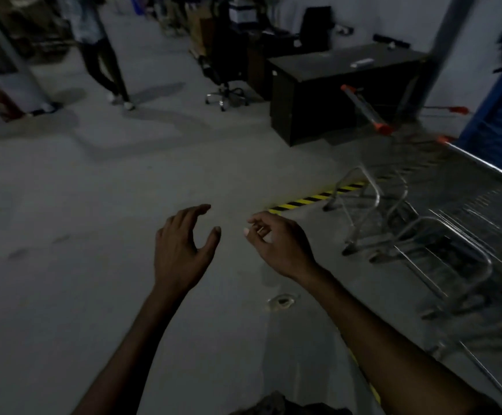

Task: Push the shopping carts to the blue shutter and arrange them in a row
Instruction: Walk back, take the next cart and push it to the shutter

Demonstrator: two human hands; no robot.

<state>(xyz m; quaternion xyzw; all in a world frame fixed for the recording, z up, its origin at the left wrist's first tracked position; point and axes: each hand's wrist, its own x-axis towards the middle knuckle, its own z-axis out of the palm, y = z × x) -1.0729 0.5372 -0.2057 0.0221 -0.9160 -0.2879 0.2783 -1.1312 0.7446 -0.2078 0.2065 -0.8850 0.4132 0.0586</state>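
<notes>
Both hands are out front at 6 o'clock and holding nothing: left hand (180, 247) with fingers (195, 209) spread and relaxed, right hand (282, 247) loosely curled. My guess is they're free because they're between carts. The shopping carts (453, 187) sit at 3 o'clock, lined up by the yellow-black floor tape (312, 199) and running toward the blue shutter (495, 127) at 2 o'clock, so the row looks started. Further out, at 1 o'clock, is a dark counter (333, 94). No readable labels anywhere, it's too dim and blurry.
</notes>
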